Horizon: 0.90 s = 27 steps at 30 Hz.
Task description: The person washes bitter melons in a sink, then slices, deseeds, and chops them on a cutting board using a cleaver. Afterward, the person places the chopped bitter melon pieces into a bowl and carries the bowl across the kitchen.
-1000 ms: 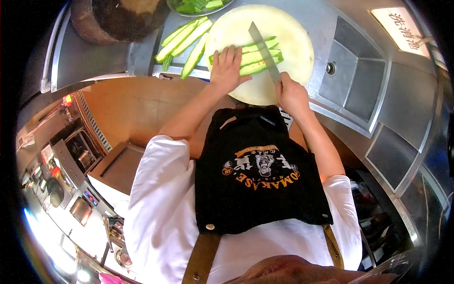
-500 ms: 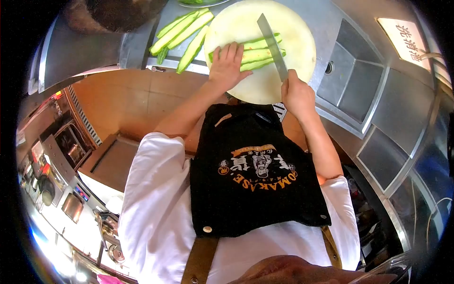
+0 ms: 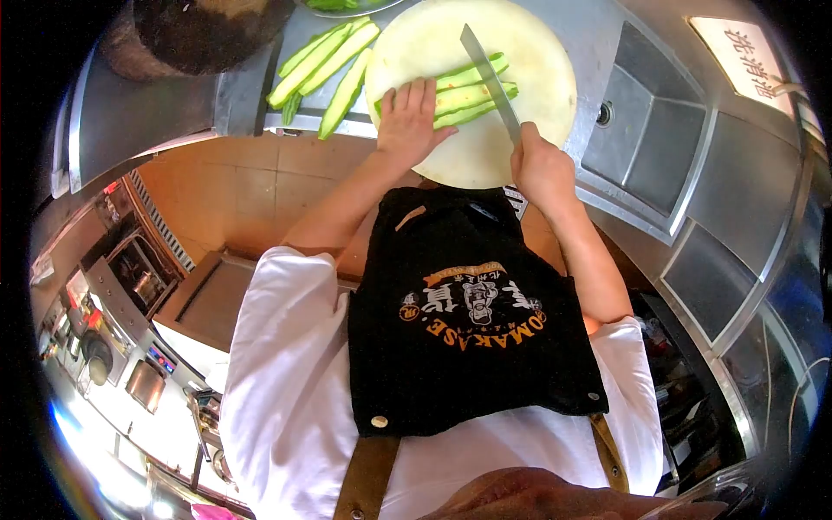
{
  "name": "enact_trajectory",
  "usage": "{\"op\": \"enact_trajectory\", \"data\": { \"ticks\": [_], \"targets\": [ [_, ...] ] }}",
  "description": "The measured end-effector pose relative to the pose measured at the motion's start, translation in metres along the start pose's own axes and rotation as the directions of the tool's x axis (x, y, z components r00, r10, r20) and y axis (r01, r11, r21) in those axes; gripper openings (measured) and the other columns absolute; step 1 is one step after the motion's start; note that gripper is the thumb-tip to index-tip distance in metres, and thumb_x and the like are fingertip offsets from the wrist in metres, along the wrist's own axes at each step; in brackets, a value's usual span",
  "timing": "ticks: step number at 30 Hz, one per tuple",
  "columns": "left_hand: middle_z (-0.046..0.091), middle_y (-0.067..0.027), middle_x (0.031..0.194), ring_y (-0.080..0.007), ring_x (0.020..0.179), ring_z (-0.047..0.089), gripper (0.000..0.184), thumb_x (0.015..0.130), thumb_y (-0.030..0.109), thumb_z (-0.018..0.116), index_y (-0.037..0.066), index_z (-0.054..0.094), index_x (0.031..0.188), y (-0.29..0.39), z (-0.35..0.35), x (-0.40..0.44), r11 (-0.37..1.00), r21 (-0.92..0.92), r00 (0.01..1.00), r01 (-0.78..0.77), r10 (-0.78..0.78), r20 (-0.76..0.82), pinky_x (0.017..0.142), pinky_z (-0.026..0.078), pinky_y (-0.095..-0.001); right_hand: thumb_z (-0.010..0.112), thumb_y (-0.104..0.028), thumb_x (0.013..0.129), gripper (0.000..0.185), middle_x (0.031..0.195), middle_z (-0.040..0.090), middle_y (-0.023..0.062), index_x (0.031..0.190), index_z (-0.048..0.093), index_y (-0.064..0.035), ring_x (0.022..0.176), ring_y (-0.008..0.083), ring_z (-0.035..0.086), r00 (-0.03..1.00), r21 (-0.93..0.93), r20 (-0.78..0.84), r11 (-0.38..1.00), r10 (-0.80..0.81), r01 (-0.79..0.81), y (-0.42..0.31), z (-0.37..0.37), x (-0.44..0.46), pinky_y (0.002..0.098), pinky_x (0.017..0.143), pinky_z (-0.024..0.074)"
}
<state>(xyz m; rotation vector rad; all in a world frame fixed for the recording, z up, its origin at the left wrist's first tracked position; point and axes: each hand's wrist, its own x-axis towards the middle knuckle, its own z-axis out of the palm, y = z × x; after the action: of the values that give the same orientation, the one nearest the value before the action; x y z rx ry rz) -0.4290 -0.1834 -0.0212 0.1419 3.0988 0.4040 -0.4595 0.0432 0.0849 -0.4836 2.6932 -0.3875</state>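
Green strips [image 3: 468,95] lie side by side across a round pale cutting board [image 3: 416,35]. My left hand [image 3: 410,124] presses on their left ends, fingers stretched out and thumb to the side. In my right hand [image 3: 541,166], fingers wrapped round its handle, is a knife [image 3: 490,76]. Its long blade lies slantwise over the right part of the strips; whether it touches them cannot be told. More green strips [image 3: 334,62] rest on the metal counter, left of the board.
A metal sink [image 3: 646,130] is set in the counter at the right. At the top left stand a large dark round vessel [image 3: 208,35] and a dish of green pieces [image 3: 347,7]. A sign [image 3: 745,56] hangs at the upper right.
The knife blade first shifted right along the strips, then back left. My left hand stays on their left ends. The whole view has shifted slightly.
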Motion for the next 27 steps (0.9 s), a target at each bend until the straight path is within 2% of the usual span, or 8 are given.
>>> {"op": "enact_trajectory", "data": {
  "ticks": [4,7,9,13,14,19,23,27],
  "targets": [
    [0.045,-0.0147,0.138,-0.0292,0.125,0.042,0.091,0.081,0.058,0.068,-0.001,0.037,0.143,-0.002,0.001,-0.002,1.0,0.007,1.0,-0.017,0.017,-0.017,0.109,0.027,-0.049,0.054,-0.014,0.089,0.016,0.071,0.065,0.0229,0.098,0.046,-0.0025,0.067,0.0438,0.065,0.992,-0.035,0.115,0.998,0.058,-0.055,0.005,0.007,0.021,0.0545,0.063,0.0504],
    [0.045,-0.0152,0.137,-0.0292,0.125,0.043,0.09,0.08,0.057,0.069,-0.001,0.038,0.143,-0.001,-0.001,0.0,0.999,-0.011,0.997,-0.049,0.048,-0.067,0.108,0.028,-0.0488,0.05,-0.017,0.091,0.018,0.072,0.065,0.0246,0.101,0.046,-0.0022,0.069,0.0444,0.065,0.998,-0.007,0.057,1.0,0.013,-0.013,0.009,0.037,0.048,0.0556,0.065,0.05],
    [0.043,-0.0156,0.139,-0.0313,0.128,0.041,0.092,0.082,0.056,0.069,-0.001,0.034,0.145,0.001,-0.001,0.0,1.0,-0.012,1.0,0.009,-0.009,0.018,0.11,0.028,-0.0471,0.049,-0.017,0.091,0.02,0.074,0.067,0.0247,0.103,0.048,-0.0008,0.071,0.0432,0.066,0.998,-0.012,0.054,1.0,0.023,-0.022,0.007,0.035,0.061,0.0544,0.067,0.0514],
    [0.04,-0.0201,0.145,-0.0344,0.133,0.04,0.101,0.08,0.061,0.068,-0.004,0.029,0.148,0.0,-0.006,0.0,0.999,-0.035,1.0,0.0,0.001,0.027,0.114,0.025,-0.0523,0.047,-0.02,0.094,0.024,0.076,0.066,0.0258,0.11,0.047,-0.0018,0.071,0.044,0.065,0.999,0.041,-0.013,0.999,0.036,-0.035,-0.005,0.011,0.052,0.0558,0.066,0.0494],
    [0.036,-0.0222,0.148,-0.0357,0.137,0.036,0.108,0.079,0.064,0.067,-0.005,0.025,0.15,0.002,-0.013,-0.003,1.0,-0.016,1.0,-0.005,0.005,-0.002,0.117,0.02,-0.0554,0.048,-0.02,0.095,0.026,0.075,0.066,0.0254,0.113,0.047,-0.0017,0.07,0.0441,0.065,0.999,0.055,-0.01,0.998,0.038,-0.038,-0.011,0.0,0.042,0.0563,0.065,0.049],
    [0.036,-0.0215,0.148,-0.0358,0.14,0.03,0.108,0.076,0.063,0.071,-0.007,0.029,0.148,-0.001,-0.016,-0.017,0.996,-0.011,0.997,0.083,-0.083,-0.004,0.117,0.018,-0.0576,0.048,-0.019,0.093,0.024,0.078,0.066,0.0256,0.11,0.046,-0.0009,0.074,0.0449,0.065,0.995,0.042,0.102,0.999,-0.004,0.0,-0.037,-0.007,0.018,0.0561,0.069,0.0495],
    [0.039,-0.0214,0.144,-0.0361,0.137,0.034,0.101,0.079,0.059,0.07,-0.007,0.032,0.146,-0.01,-0.002,-0.026,0.999,0.01,0.999,0.031,-0.031,-0.028,0.115,0.022,-0.0542,0.048,-0.017,0.091,0.024,0.085,0.068,0.0264,0.107,0.046,0.0003,0.081,0.0457,0.066,0.975,0.002,0.219,0.999,0.032,-0.033,-0.032,0.045,0.044,0.0555,0.074,0.0498],
    [0.042,-0.0208,0.14,-0.0359,0.132,0.039,0.096,0.08,0.056,0.071,-0.007,0.036,0.143,-0.009,-0.002,-0.026,1.0,-0.011,0.996,0.017,-0.018,-0.082,0.112,0.028,-0.0508,0.051,-0.02,0.089,0.029,0.084,0.068,0.0261,0.11,0.047,0.0001,0.08,0.0433,0.067,0.986,0.009,0.164,1.0,-0.007,0.006,-0.033,0.046,0.059,0.0542,0.072,0.0504]
  ]
}}
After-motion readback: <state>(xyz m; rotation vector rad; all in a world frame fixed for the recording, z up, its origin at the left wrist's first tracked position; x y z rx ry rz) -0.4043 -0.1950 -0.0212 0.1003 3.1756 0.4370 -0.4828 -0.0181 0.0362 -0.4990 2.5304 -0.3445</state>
